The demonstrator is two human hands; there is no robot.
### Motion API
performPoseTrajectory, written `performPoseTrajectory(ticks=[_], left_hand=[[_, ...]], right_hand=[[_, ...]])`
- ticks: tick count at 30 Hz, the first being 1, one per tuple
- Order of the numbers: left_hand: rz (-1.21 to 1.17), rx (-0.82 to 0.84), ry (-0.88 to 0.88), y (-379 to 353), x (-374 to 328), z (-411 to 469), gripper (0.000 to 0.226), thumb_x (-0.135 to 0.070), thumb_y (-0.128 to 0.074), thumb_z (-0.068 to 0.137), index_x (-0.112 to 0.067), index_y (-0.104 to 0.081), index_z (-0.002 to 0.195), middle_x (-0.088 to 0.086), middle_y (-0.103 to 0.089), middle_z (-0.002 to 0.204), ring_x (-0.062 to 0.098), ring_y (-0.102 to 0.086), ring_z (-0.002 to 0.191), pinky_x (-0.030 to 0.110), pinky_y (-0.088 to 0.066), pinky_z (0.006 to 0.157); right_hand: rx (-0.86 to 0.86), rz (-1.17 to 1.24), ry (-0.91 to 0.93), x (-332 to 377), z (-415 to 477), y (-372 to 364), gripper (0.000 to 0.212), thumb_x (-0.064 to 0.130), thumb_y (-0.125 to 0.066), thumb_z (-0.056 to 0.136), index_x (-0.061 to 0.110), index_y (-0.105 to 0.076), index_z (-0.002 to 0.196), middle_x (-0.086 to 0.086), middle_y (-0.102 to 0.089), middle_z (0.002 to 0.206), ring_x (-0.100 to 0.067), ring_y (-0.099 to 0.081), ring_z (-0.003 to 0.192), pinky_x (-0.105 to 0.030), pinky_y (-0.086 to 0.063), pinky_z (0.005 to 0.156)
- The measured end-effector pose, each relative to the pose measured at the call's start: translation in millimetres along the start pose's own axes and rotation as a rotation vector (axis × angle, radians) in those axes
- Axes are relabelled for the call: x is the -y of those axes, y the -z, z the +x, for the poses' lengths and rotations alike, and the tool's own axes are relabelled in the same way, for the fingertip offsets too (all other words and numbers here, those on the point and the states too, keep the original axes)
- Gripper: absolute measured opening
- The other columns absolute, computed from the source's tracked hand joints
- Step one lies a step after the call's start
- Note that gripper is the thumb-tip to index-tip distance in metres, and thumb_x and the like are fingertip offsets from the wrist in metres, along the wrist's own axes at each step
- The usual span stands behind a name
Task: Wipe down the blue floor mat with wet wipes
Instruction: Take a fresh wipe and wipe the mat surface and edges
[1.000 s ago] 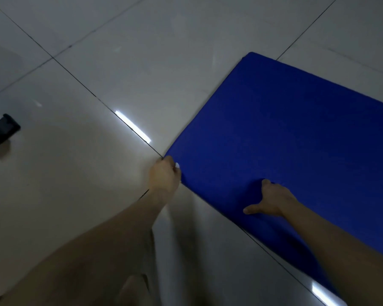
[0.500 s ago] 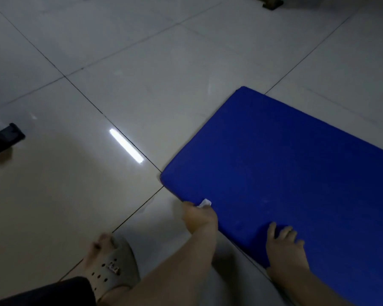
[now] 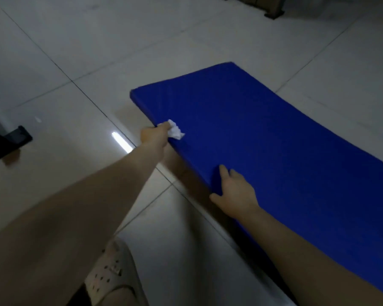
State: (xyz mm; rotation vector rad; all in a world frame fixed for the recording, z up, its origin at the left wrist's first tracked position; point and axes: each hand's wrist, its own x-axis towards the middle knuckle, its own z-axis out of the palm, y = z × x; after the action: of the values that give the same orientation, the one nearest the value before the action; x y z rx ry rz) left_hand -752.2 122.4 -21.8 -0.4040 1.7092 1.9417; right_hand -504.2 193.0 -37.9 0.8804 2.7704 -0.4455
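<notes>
1. Found the blue floor mat [image 3: 274, 140] lying flat on the pale tiled floor [image 3: 142, 40]. Filled most of the right half of the view and ran off the right and bottom edges.
2. Noted a deep, even blue with a matte top and no visible pattern. Showed a thick slab-like edge, rounded corners, and a dark shadow along the near long side.
3. Traced the long axis on a diagonal, from the short end at upper centre down towards the lower right. Pointed that short end away and to the left, skewed against the tile joints.
4. Saw the left hand [image 3: 153, 134] clenched round a crumpled white wet wipe [image 3: 175, 131]. Held the wipe over the mat's top at the near long side, not far from the near corner of the short end.
5. Saw the right hand [image 3: 237, 193] lower along the same side, fingers fairly straight and laid on the top, thumb spread along the rim, grasping nothing. Could not tell whether the thumb hooked under.
6. Elsewhere, spotted a pale perforated sandal [image 3: 111, 274] at the bottom, a black object [image 3: 7, 144] at the left edge, and a bright strip of reflected light [image 3: 122, 142] just left of the left hand.
</notes>
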Motion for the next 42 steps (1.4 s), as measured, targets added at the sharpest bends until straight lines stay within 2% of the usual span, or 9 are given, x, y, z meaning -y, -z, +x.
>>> performPoseTrajectory(ticks=[4, 9, 11, 15, 20, 23, 26, 34, 42], left_hand=[[-0.246, -0.099, 0.089, 25.7, -37.3, 69.6, 0.029, -0.019, -0.066, 0.093, -0.003, -0.060, 0.117, 0.016, -0.061, 0.122, 0.029, -0.057, 0.105, 0.038, -0.048, 0.095], [0.455, -0.119, -0.033, 73.0, -5.7, 115.2, 0.050, -0.044, -0.083, 0.076, 0.003, -0.071, 0.091, 0.006, -0.078, 0.088, 0.016, -0.076, 0.081, 0.024, -0.055, 0.079], [0.645, -0.160, -0.096, 82.2, 9.9, 125.6, 0.050, -0.047, -0.078, 0.083, 0.000, -0.069, 0.098, 0.005, -0.076, 0.091, 0.018, -0.073, 0.082, 0.029, -0.056, 0.081], [1.082, -0.308, -0.388, 91.7, 32.1, 122.9, 0.033, -0.044, -0.065, 0.095, -0.017, -0.053, 0.109, 0.001, -0.050, 0.106, 0.021, -0.057, 0.087, 0.034, -0.050, 0.075], [1.375, -0.240, -0.573, 86.9, 52.5, 123.3, 0.027, -0.028, -0.046, 0.106, -0.010, -0.066, 0.107, 0.011, -0.062, 0.103, 0.022, -0.060, 0.087, 0.029, -0.042, 0.075], [1.281, -0.243, -0.558, 84.8, 58.6, 121.0, 0.027, -0.027, -0.056, 0.103, -0.012, -0.067, 0.122, 0.009, -0.065, 0.114, 0.020, -0.062, 0.093, 0.028, -0.048, 0.083], [1.017, -0.235, -0.392, 86.3, 52.4, 120.5, 0.015, -0.027, -0.069, 0.096, -0.018, -0.072, 0.108, 0.002, -0.071, 0.110, 0.018, -0.069, 0.092, 0.029, -0.058, 0.087], [1.201, 0.130, -0.529, 83.2, 79.7, 75.6, 0.018, -0.025, -0.066, 0.096, -0.024, -0.057, 0.080, -0.009, -0.061, 0.078, 0.006, -0.061, 0.072, 0.022, -0.045, 0.068], [1.108, -0.209, -0.434, 75.5, 50.4, 134.4, 0.002, -0.018, -0.059, 0.100, -0.018, -0.060, 0.101, 0.002, -0.064, 0.103, 0.020, -0.063, 0.094, 0.029, -0.048, 0.080]], right_hand=[[0.144, -0.023, 0.064, 29.9, 52.8, -4.1, 0.101, 0.070, -0.059, 0.086, 0.017, -0.013, 0.159, -0.009, -0.033, 0.154, -0.029, -0.040, 0.135, -0.045, -0.048, 0.101], [0.397, -0.126, -0.158, -13.9, 101.1, -5.6, 0.128, 0.074, -0.077, 0.067, 0.013, -0.010, 0.157, -0.014, -0.027, 0.156, -0.030, -0.050, 0.129, -0.040, -0.053, 0.092], [0.513, -0.153, -0.130, -21.6, 115.6, -13.4, 0.137, 0.074, -0.080, 0.063, 0.013, -0.003, 0.159, -0.014, -0.020, 0.161, -0.031, -0.046, 0.134, -0.041, -0.053, 0.096], [0.599, -0.253, -0.079, -13.6, 140.7, -20.9, 0.142, 0.079, -0.082, 0.050, 0.012, -0.015, 0.156, -0.006, -0.046, 0.144, -0.026, -0.056, 0.120, -0.040, -0.055, 0.093], [0.635, -0.285, -0.075, -12.0, 144.1, -22.4, 0.138, 0.080, -0.084, 0.045, 0.011, -0.025, 0.150, -0.003, -0.054, 0.132, -0.023, -0.059, 0.111, -0.040, -0.056, 0.090], [0.617, -0.275, -0.076, -11.6, 144.5, -21.7, 0.135, 0.079, -0.084, 0.045, 0.012, -0.029, 0.148, -0.001, -0.055, 0.129, -0.022, -0.060, 0.107, -0.039, -0.057, 0.089], [0.606, -0.260, -0.091, -10.5, 143.7, -17.1, 0.140, 0.079, -0.085, 0.045, 0.011, -0.024, 0.151, -0.003, -0.052, 0.137, -0.024, -0.059, 0.114, -0.040, -0.056, 0.092], [0.599, -0.238, -0.081, -12.1, 141.4, -18.4, 0.129, 0.079, -0.085, 0.045, 0.013, -0.033, 0.144, 0.000, -0.055, 0.121, -0.021, -0.059, 0.100, -0.039, -0.057, 0.087], [0.582, -0.229, -0.068, -17.3, 143.8, -23.0, 0.123, 0.077, -0.086, 0.044, 0.015, -0.036, 0.138, 0.001, -0.054, 0.119, -0.020, -0.058, 0.100, -0.039, -0.057, 0.086]])
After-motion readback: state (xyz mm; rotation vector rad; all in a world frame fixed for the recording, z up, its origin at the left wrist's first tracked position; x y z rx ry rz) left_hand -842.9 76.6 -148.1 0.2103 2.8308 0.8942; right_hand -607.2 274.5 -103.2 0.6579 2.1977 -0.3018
